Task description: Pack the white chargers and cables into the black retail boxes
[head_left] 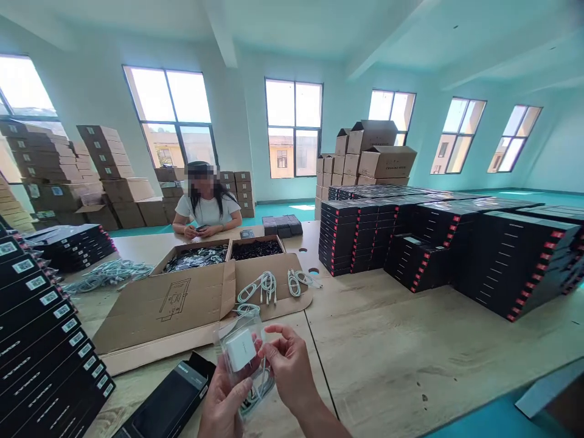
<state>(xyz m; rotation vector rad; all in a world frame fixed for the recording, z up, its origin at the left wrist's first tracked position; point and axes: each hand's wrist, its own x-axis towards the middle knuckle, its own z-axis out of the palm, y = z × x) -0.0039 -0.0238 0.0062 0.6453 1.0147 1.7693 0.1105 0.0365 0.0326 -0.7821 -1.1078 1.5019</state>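
Observation:
My left hand [224, 398] is closed around a clear plastic bag [256, 321] from below and from the left. Inside the bag are a white charger [241, 349] and a coiled pale cable [261, 387]. At the bag's right edge, the thumb and forefinger of my right hand [292, 368] pinch together on the plastic. Left of my hands lies a black box [171, 398] with its end flap up. Just beyond the bag, coiled white cables [267, 285] rest on a flattened cardboard flap [182, 307].
Black boxes stand stacked at the left [43, 340] and right [502, 255] of the wooden table [378, 340]. Cartons [196, 257] of small parts and a cable pile [112, 274] lie farther back. Across the table sits a person [207, 210], hands on the tabletop. Brown cartons [385, 163] line the wall.

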